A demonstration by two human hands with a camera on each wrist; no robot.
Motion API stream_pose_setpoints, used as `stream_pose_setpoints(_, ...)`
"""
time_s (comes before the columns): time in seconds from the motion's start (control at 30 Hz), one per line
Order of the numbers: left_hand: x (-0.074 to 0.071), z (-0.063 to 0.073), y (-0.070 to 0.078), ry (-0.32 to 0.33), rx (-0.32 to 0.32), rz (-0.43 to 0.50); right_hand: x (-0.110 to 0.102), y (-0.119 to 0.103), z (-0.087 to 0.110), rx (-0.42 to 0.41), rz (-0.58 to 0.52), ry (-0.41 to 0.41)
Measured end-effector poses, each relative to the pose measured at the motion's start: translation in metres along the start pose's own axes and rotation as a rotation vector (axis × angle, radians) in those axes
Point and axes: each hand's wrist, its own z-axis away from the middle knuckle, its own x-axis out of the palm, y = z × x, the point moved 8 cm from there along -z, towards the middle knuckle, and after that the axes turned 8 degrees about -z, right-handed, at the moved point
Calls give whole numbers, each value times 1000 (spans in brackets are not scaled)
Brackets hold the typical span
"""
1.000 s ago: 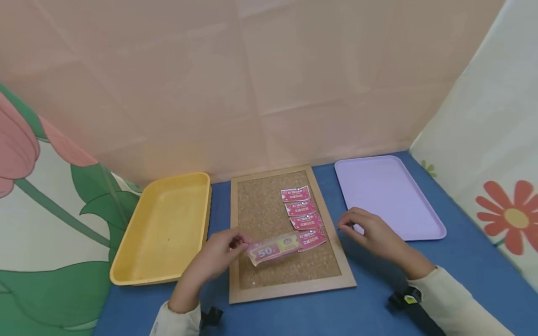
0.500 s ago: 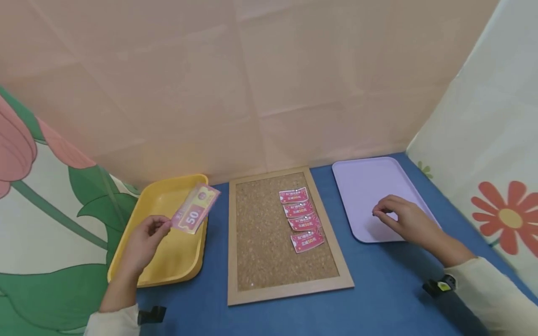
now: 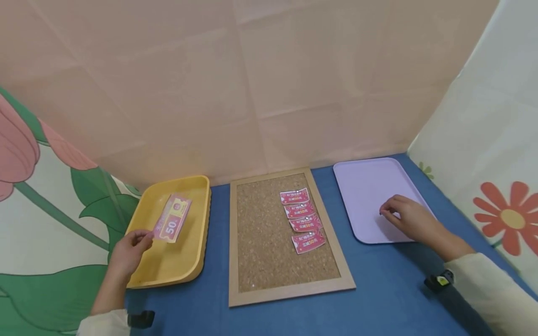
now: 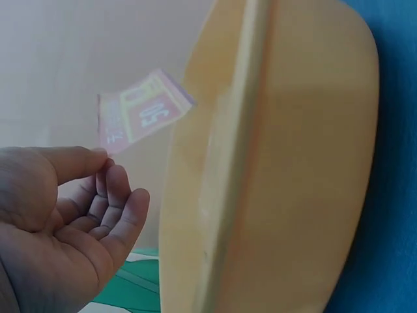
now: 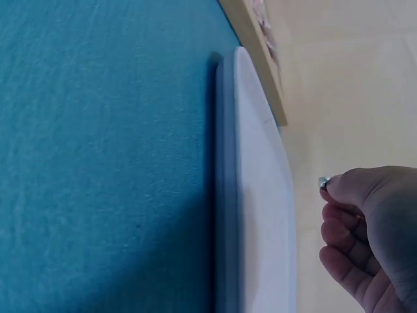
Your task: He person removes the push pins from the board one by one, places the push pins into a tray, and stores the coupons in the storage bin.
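Observation:
My left hand [image 3: 128, 254] pinches one corner of a pink and yellow paper coupon [image 3: 173, 219] marked 50. It holds the coupon above the yellow tray [image 3: 189, 261]; in the left wrist view the coupon [image 4: 144, 109] is apart from the tray's rim. Over the lavender tray [image 3: 365, 182] is my right hand [image 3: 414, 221]. Between its thumb and forefinger it pinches a tiny silvery thumbtack [image 5: 324, 182], best seen in the right wrist view. On the right half of the framed cork board [image 3: 262, 233], several pink coupons [image 3: 308, 241] are fixed in a column with shiny tacks.
The cork board lies between the two trays on a blue table covering [image 3: 294, 317]. A small shiny dot [image 3: 253, 285] shows near the board's lower left corner. A beige backdrop [image 3: 260, 93] rises behind, with flower-printed sheets [image 3: 504, 210] at the sides.
My left hand has carried the coupon left, off the cork board to above the yellow tray. My right hand has moved right, from beside the board to over the lavender tray.

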Motion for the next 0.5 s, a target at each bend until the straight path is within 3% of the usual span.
stream_pose_setpoints(0.23,1,-1,-15,9,-34,-50,7,6,4,37,7,-33)
stream_pose_setpoints(0.5,3,-2,-26,-24,-58,-103,12,10,5,72,2,-75)
